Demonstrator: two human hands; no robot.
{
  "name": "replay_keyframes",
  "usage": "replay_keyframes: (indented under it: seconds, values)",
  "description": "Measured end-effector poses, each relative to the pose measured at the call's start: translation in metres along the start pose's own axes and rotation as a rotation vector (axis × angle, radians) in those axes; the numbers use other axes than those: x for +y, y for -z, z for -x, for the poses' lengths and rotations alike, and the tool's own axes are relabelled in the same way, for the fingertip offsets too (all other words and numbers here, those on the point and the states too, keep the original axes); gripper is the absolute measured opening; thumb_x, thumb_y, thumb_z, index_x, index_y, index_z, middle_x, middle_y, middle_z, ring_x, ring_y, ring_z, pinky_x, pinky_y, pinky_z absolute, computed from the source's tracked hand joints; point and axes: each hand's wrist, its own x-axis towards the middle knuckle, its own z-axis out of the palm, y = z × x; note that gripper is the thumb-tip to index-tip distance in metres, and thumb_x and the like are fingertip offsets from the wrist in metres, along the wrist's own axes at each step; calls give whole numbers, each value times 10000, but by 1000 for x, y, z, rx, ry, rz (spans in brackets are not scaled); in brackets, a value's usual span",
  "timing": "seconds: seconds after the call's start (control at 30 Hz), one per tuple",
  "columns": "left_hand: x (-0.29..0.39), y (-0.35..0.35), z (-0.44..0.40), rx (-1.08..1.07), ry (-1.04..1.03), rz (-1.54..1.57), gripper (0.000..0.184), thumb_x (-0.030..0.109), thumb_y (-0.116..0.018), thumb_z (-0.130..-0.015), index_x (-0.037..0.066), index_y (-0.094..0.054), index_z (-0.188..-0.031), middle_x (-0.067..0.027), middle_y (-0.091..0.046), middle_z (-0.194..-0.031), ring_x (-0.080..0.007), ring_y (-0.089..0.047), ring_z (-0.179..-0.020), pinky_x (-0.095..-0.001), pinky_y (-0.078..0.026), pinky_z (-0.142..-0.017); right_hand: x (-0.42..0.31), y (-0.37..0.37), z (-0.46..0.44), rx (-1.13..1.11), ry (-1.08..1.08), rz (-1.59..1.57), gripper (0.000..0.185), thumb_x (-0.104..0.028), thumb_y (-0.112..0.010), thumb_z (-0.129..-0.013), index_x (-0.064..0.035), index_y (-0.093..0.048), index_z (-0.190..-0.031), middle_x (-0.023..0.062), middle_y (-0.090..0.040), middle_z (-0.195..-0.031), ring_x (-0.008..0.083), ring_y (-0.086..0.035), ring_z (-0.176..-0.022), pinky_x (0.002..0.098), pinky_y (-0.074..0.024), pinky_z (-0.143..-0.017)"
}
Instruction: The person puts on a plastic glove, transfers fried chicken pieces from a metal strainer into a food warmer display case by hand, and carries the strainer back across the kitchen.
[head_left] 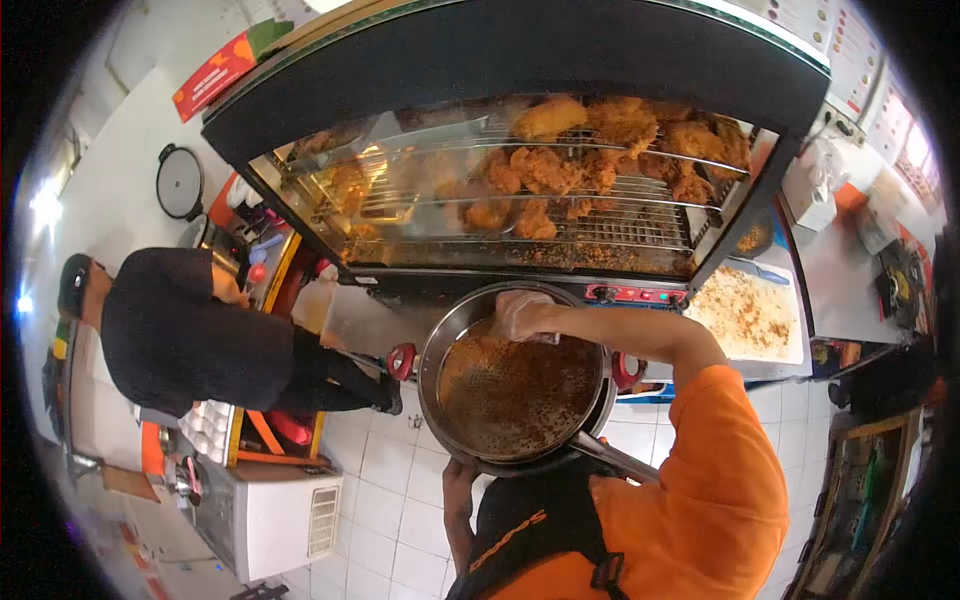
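Observation:
A round metal pan [520, 395] with a dark, oily, speckled bottom and a long handle [615, 460] sits inside a wider pot with red side handles [402, 361]. My right hand [525, 316], in a clear plastic glove, reaches over the pan's far rim. Its fingers are curled closed, with a bit of whitish material beside them that I cannot make out. My left hand [460, 474] is low at the near left edge of the pot; the pot hides its fingers.
A heated glass cabinet [500, 255] with fried chicken [548, 170] on wire racks stands just beyond the pan. To the right lies a white tray of crumbs [745, 315]. A co-worker in black [200, 330] stands at the left counter, near egg trays [207, 428] and a white appliance [290, 520].

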Motion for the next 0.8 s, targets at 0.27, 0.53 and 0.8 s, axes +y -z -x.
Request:
replay_keyframes:
  seconds: [0.27, 0.53, 0.8]
  values:
    - [17, -7, 7, -69, -13, 24, 465, 190, -605, -982, -58, -494, -1359, -172, -606, -1283, -240, -587, -1154, -385, -470, -1002, -2, -39, -37, 31, -158, -17, 200, -153, -696, -864, -91, -606, -696, 48, -556, -644, 185, -542, -567, 351, -421, -507]
    - [5, 6, 2, -80, 22, 19, 462, 186, -600, -987, -34, -492, -1378, -159, -590, -1303, -240, -584, -1143, -393, -473, -992, -33, -3, 27, 311, -38, -422, 350, -333, -756, -782, 4, -669, -812, 129, -643, -727, 266, -656, -778, 395, -515, -654]
    - [-1, 9, -1, 0, 17, -36, 480, 236, -605, -985, -77, -509, -1335, -151, -631, -1228, -232, -607, -1088, -365, -486, -953, -3, 42, 93, 450, -96, -554, 585, -558, -706, -821, -41, -699, -1096, 184, -659, -1145, 238, -677, -853, 353, -522, -803]
